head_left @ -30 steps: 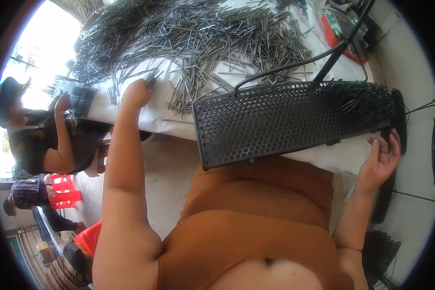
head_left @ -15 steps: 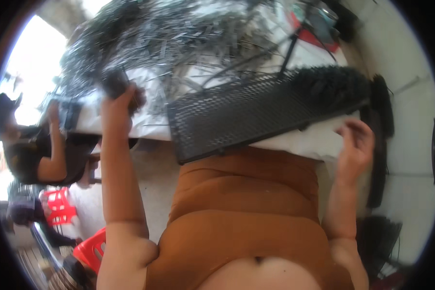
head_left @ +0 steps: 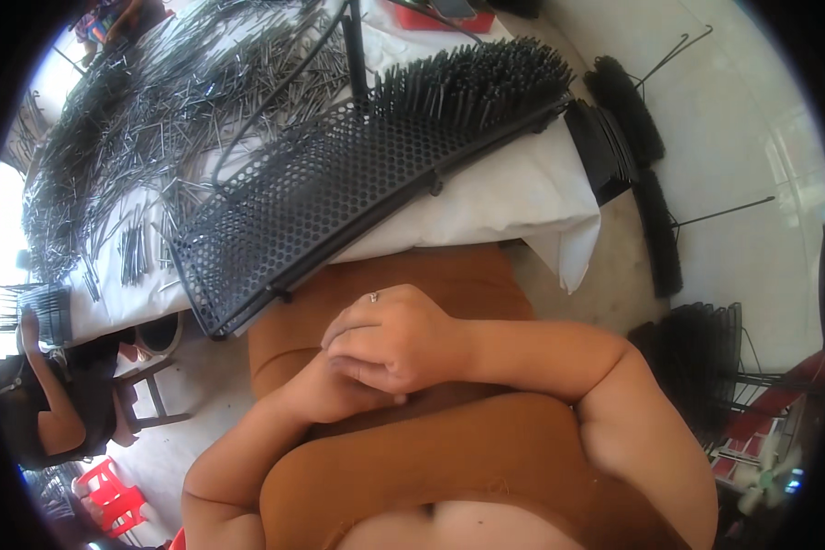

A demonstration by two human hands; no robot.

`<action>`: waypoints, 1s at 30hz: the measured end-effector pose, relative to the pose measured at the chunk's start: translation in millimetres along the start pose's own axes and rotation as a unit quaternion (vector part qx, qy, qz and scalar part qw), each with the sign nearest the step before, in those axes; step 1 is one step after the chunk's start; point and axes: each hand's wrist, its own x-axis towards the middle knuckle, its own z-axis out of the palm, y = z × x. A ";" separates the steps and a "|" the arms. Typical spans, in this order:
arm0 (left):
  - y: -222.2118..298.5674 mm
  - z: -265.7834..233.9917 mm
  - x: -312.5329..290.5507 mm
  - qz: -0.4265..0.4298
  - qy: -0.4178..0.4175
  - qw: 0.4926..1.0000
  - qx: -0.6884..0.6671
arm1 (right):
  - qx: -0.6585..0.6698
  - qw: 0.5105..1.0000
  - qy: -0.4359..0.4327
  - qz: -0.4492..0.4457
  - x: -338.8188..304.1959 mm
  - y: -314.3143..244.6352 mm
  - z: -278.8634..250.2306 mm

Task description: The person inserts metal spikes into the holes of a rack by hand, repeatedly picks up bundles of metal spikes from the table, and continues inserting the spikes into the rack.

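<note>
In front of my brown top, my two hands rest together. My right hand [head_left: 390, 339], with a ring on one finger, is folded over my left hand [head_left: 330, 390], its fingers curled down around it. Most of the left hand's fingers are hidden underneath. Beyond my hands, a black perforated metal rack [head_left: 275, 202] lies at a slant over the table edge. Its far right end is packed with a dense block of upright dark sticks [head_left: 486, 82]; the left part shows bare holes.
A big heap of loose dark strips [head_left: 192, 101] covers the white-clothed table [head_left: 513, 192]. A co-worker [head_left: 55, 403] sits at the left, near a red plastic chair [head_left: 110, 495]. Black brush-like pieces with thin rods [head_left: 660, 229] lean against the right wall.
My left hand has come back from the heap, where it held a dark bundle that I no longer see in it. My right hand has moved in from the right, onto the left.
</note>
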 end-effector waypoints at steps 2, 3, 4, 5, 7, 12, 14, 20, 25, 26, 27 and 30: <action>-1.7 13.1 -7.2 -0.014 0.017 1.000 -0.008 | 0.021 1.000 0.001 -0.004 -1.0 -3.9 2.8; -7.4 18.6 -6.5 -0.055 0.068 0.995 -0.055 | 0.022 1.000 0.003 -0.004 4.0 -2.5 2.0; -10.0 21.1 -7.1 -0.096 0.118 0.983 -0.102 | 0.048 0.998 0.047 -0.018 10.8 1.2 0.0; -9.6 15.7 -12.1 -0.046 0.085 0.993 0.074 | 0.075 0.992 0.092 -0.032 16.6 4.2 -3.3; 21.8 15.3 10.9 -0.251 0.247 0.885 -0.305 | 0.232 0.952 0.133 0.146 11.1 7.7 -16.2; 25.1 8.0 13.9 -0.271 0.306 0.823 -0.395 | 0.381 0.844 0.106 0.362 -10.6 19.8 -27.0; 23.9 8.7 16.0 -0.285 0.286 0.827 -0.391 | 0.384 0.833 0.093 0.388 -14.6 18.7 -32.1; 23.6 -0.9 23.7 -0.313 0.298 0.821 -0.373 | 0.218 0.867 0.315 0.319 5.5 39.6 -90.5; 32.3 -19.5 34.7 -0.307 0.338 0.809 -0.370 | -0.261 0.877 0.396 0.084 10.7 115.1 -156.5; 29.6 -21.0 36.2 -0.306 0.340 0.806 -0.375 | -0.265 0.875 0.396 0.085 9.7 118.7 -158.1; 28.9 -20.2 35.9 -0.305 0.342 0.805 -0.376 | -0.239 0.886 0.385 0.101 11.4 121.8 -156.1; 27.4 -18.3 35.5 -0.319 0.359 0.794 -0.372 | -0.202 0.898 0.369 0.130 11.9 127.4 -150.2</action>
